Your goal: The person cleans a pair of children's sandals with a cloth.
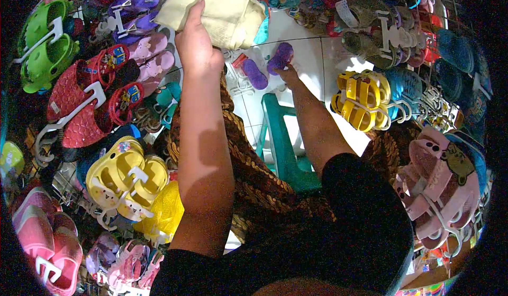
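My left hand (198, 44) is raised at the top centre, its thumb lying over a folded cream cloth (211, 10) that it grips. A bit of turquoise material (263, 30) shows at the cloth's right edge; what it belongs to is hidden. Lower and to the right, my right hand (288, 75) reaches toward the white tiled floor (308, 57). Its fingers close on the near end of a purple sandal (281, 55). A second purple sandal (255, 74) lies just left of it, beside white hangers (237, 79).
A green plastic stool (278, 137) stands between my arms. Footwear on hangers crowds both sides: green clogs (53, 52), red shoes (76, 105) and yellow clogs (129, 171) at left, yellow sandals (362, 100) and pink sandals (442, 174) at right. Brown patterned fabric (248, 163) covers my legs.
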The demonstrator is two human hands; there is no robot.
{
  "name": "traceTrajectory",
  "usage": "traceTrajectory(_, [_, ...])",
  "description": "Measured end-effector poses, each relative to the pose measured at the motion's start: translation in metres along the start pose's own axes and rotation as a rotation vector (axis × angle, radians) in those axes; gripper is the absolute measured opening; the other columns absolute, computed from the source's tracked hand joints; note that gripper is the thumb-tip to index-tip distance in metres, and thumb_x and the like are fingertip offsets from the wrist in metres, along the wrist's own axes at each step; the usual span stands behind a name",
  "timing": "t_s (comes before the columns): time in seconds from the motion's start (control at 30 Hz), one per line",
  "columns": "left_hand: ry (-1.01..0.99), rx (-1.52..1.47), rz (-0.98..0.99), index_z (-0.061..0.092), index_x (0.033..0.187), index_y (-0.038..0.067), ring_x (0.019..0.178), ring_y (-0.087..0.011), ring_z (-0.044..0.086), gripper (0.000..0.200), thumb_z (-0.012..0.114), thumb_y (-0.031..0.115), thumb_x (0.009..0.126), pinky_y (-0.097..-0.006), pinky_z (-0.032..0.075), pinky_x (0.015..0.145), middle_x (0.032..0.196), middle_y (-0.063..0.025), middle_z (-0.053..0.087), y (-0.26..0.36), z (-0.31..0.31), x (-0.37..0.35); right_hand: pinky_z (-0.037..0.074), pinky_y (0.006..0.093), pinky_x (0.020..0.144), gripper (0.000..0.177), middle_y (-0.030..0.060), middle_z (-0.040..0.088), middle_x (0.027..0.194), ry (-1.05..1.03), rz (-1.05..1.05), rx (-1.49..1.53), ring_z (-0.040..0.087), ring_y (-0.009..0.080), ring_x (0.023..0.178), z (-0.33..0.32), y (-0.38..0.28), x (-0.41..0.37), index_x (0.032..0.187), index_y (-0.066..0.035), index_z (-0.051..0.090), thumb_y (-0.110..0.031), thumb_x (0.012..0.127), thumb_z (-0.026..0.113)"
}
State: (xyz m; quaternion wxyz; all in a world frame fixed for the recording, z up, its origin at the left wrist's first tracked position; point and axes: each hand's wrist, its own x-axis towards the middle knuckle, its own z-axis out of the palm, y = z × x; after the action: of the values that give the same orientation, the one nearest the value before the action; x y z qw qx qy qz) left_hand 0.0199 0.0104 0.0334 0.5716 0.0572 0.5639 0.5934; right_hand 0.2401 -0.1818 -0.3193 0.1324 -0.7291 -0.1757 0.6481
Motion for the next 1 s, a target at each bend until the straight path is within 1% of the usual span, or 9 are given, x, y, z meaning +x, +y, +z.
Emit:
traceTrajectory(0.2, [-0.011, -0.001, 0.009, 0.051, 0.132, 0.003, 0.116, -0.0284, 0.061, 0.047, 0.067, 0.018, 0.09, -0.0452, 0.049, 0.1, 0.127, -0.0116, 0.062, -0.003, -0.001, 0.002, 0.05, 0.0479, 0.089, 0.056, 0.0083, 0.063, 0.118, 0.097, 0.022, 0.238, 0.06, 0.0245, 0.11, 0.012, -0.014, 0.012, 0.133, -0.013, 0.054, -0.026, 0.081, 0.069])
traceTrajectory(0.3, [-0.01, 0.001, 0.013, 0.052, 0.132, 0.003, 0.115, -0.0284, 0.061, 0.046, 0.066, 0.019, 0.091, -0.045, 0.049, 0.1, 0.126, -0.0115, 0.062, -0.002, -0.001, 0.003, 0.048, 0.0493, 0.095, 0.055, 0.0076, 0.064, 0.119, -0.319, -0.044, 0.493, 0.059, 0.0249, 0.112, -0.007, -0.016, 0.019, 0.134, -0.016, 0.053, -0.022, 0.079, 0.061])
traceTrajectory(0.4, [-0.005, -0.013, -0.016, 0.053, 0.131, 0.004, 0.114, -0.0282, 0.061, 0.045, 0.065, 0.019, 0.091, -0.0446, 0.049, 0.099, 0.124, -0.0113, 0.063, 0.0, -0.001, 0.005, 0.045, 0.0512, 0.101, 0.057, 0.007, 0.063, 0.12, -0.307, -0.037, 0.579, 0.059, 0.025, 0.112, -0.02, -0.039, -0.024, 0.133, -0.016, 0.053, -0.017, 0.077, 0.058])
traceTrajectory(0.43, [0.0, -0.012, -0.017, 0.053, 0.131, 0.004, 0.114, -0.0281, 0.062, 0.044, 0.065, 0.019, 0.091, -0.0446, 0.049, 0.099, 0.124, -0.0113, 0.063, 0.0, 0.001, 0.004, 0.042, 0.0533, 0.106, 0.055, 0.0074, 0.063, 0.121, -0.383, 0.095, 0.886, 0.059, 0.0263, 0.114, -0.029, -0.047, -0.031, 0.133, -0.014, 0.053, -0.013, 0.078, 0.056])
traceTrajectory(0.53, [0.012, -0.036, -0.017, 0.053, 0.13, 0.003, 0.113, -0.0284, 0.062, 0.043, 0.064, 0.019, 0.09, -0.0451, 0.049, 0.098, 0.123, -0.0116, 0.063, 0.001, 0.002, 0.005, 0.046, 0.0554, 0.103, 0.029, 0.0085, 0.06, 0.115, -0.492, -0.013, 0.866, 0.056, 0.0283, 0.116, -0.041, -0.083, -0.083, 0.11, -0.011, 0.056, -0.012, 0.081, 0.061])
traceTrajectory(0.57, [0.014, -0.05, -0.017, 0.053, 0.129, 0.003, 0.113, -0.0285, 0.062, 0.043, 0.064, 0.019, 0.09, -0.0454, 0.049, 0.098, 0.123, -0.0117, 0.063, 0.002, 0.003, 0.004, 0.042, 0.0574, 0.105, 0.049, 0.008, 0.062, 0.121, -0.488, 0.026, 0.877, 0.057, 0.0265, 0.116, -0.044, -0.071, -0.076, 0.128, -0.012, 0.055, -0.008, 0.079, 0.057])
traceTrajectory(0.7, [-0.011, -0.105, -0.047, 0.052, 0.13, 0.001, 0.111, -0.0297, 0.063, 0.046, 0.063, 0.023, 0.091, -0.0459, 0.051, 0.096, 0.123, -0.0131, 0.063, 0.012, 0.001, 0.004, 0.046, 0.0626, 0.102, 0.03, 0.0084, 0.062, 0.112, -0.348, -0.033, 0.656, 0.057, 0.0253, 0.115, -0.042, -0.096, -0.126, 0.113, -0.01, 0.055, 0.0, 0.084, 0.055])
traceTrajectory(0.9, [-0.111, -0.25, -0.098, 0.051, 0.13, 0.0, 0.105, -0.0331, 0.066, 0.052, 0.065, 0.028, 0.089, -0.0491, 0.054, 0.09, 0.121, -0.0146, 0.064, 0.004, -0.018, 0.031, 0.052, 0.0556, 0.097, 0.031, 0.0105, 0.054, 0.136, -0.379, -0.257, 0.606, 0.056, 0.0348, 0.119, -0.042, -0.128, -0.207, 0.133, -0.016, 0.051, -0.019, 0.102, 0.047])
traceTrajectory(1.0, [-0.124, -0.202, -0.142, 0.051, 0.131, 0.001, 0.11, -0.0335, 0.064, 0.048, 0.058, 0.03, 0.093, -0.0499, 0.051, 0.095, 0.123, -0.0148, 0.063, 0.01, -0.011, 0.019, 0.054, 0.0545, 0.094, 0.042, 0.0132, 0.052, 0.137, -0.417, -0.346, 0.589, 0.057, 0.0371, 0.12, -0.056, -0.141, -0.248, 0.142, -0.018, 0.039, -0.016, 0.101, 0.047])
